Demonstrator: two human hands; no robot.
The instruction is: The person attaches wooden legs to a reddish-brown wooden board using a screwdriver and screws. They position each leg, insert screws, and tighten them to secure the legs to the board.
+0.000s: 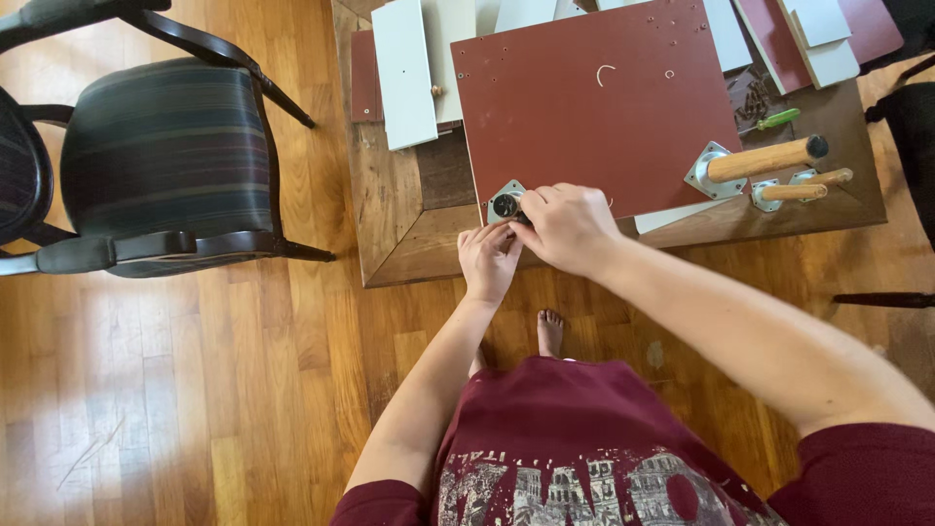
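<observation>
A dark red board (594, 107) lies flat on a low wooden table (399, 224). At its near left corner sits a metal mounting plate (505, 204) with a round socket. My right hand (565, 226) has its fingers closed on the plate's right side. Just below the plate my left hand (490, 261) rests at the board's edge, fingertips touching the corner beneath it. Whether a screw or a tool is in my right fingers is hidden.
Wooden furniture legs with metal plates (765, 161) lie at the table's right, beside a green-handled screwdriver (776, 120). White panels (404, 73) and more red panels (779, 29) lie at the back. A dark striped armchair (161, 151) stands left on the wooden floor.
</observation>
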